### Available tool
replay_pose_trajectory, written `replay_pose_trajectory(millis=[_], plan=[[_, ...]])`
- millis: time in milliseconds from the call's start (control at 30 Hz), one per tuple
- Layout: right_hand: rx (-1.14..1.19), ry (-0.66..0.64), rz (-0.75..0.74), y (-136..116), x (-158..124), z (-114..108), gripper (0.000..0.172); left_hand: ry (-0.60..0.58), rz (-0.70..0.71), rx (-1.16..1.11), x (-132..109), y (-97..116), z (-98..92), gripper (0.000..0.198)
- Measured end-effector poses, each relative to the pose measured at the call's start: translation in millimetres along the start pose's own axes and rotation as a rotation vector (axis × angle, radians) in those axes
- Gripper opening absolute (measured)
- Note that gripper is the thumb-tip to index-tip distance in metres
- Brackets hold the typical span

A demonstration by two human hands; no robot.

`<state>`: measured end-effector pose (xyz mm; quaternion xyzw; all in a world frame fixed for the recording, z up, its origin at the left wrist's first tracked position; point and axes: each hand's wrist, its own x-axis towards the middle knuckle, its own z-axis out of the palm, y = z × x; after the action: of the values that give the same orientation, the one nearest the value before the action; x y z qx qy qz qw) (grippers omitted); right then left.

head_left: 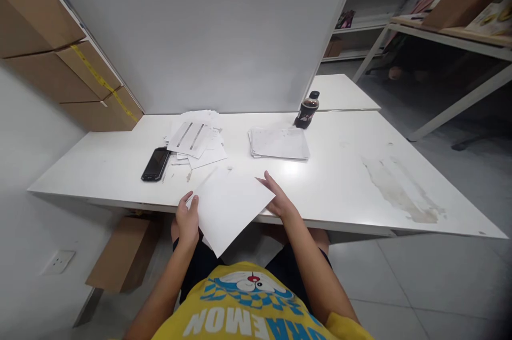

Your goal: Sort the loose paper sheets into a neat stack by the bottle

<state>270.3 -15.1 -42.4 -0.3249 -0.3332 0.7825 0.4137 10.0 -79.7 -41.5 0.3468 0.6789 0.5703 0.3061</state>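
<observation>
A white sheet of paper is held between my two hands, tilted over the front edge of the white table. My left hand pinches its left side, thumb up along the edge. At the right corner, my right hand grips the sheet with the thumb raised and the other fingers partly hidden beneath it. Beyond the sheet, a neat stack of paper lies towards the back. To its left is a loose, fanned pile of printed papers.
A black phone lies beside the loose pile. A dark drink bottle stands behind the stack, near a whiteboard. Cardboard boxes are piled at the left; another box sits under the table. A stain marks the right side.
</observation>
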Motion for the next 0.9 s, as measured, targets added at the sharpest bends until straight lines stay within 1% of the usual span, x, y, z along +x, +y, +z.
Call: replay_pose_trajectory(millis=[33,133,233,300,367,467,533,600,700,767,833,900], plan=[[-0.006,0.004,0.002,-2.1,-0.4,0.0,0.064,-0.006,0.026,0.022,0.0,-3.0,-1.7,0.043],[-0.073,-0.015,-0.021,-2.4,-3.3,3.4,0.052,-0.036,0.062,0.061,0.7,-2.4,-2.0,0.044],[-0.098,0.009,-0.048,2.1,-4.1,7.3,0.052,-0.103,0.008,-0.007,0.4,9.3,1.6,0.051],[-0.079,0.089,-0.085,6.5,-2.2,9.3,0.048,-0.136,-0.033,-0.105,-0.7,18.4,3.8,0.058],[-0.080,0.177,-0.139,11.2,-0.1,11.1,0.044,-0.199,-0.047,-0.170,-1.7,25.2,5.3,0.062],[-0.156,0.319,-0.246,12.5,-4.3,11.7,0.040,-0.288,-0.071,-0.148,-3.0,29.7,7.3,0.062],[-0.279,0.395,-0.303,5.3,-16.2,8.8,0.039,-0.302,-0.080,-0.110,-3.9,31.5,9.9,0.062],[-0.443,0.412,-0.344,-8.1,-34.2,2.4,0.038,-0.323,-0.040,-0.081,-4.9,34.8,14.4,0.059],[-0.627,0.386,-0.455,-28.8,-62.6,-12.6,0.032,-0.408,0.063,0.020,-6.6,43.8,25.9,0.050],[-0.672,0.406,-0.542,-36.3,-75.8,-23.1,0.026,-0.495,0.112,0.114,-8.3,50.7,36.8,0.044],[-0.685,0.464,-0.584,-38.5,-83.3,-31.0,0.024,-0.589,0.161,0.186,-10.7,56.3,48.5,0.039],[-0.680,0.533,-0.622,-38.9,-87.0,-34.7,0.024,-0.663,0.248,0.231,-13.8,59.9,59.0,0.035]])
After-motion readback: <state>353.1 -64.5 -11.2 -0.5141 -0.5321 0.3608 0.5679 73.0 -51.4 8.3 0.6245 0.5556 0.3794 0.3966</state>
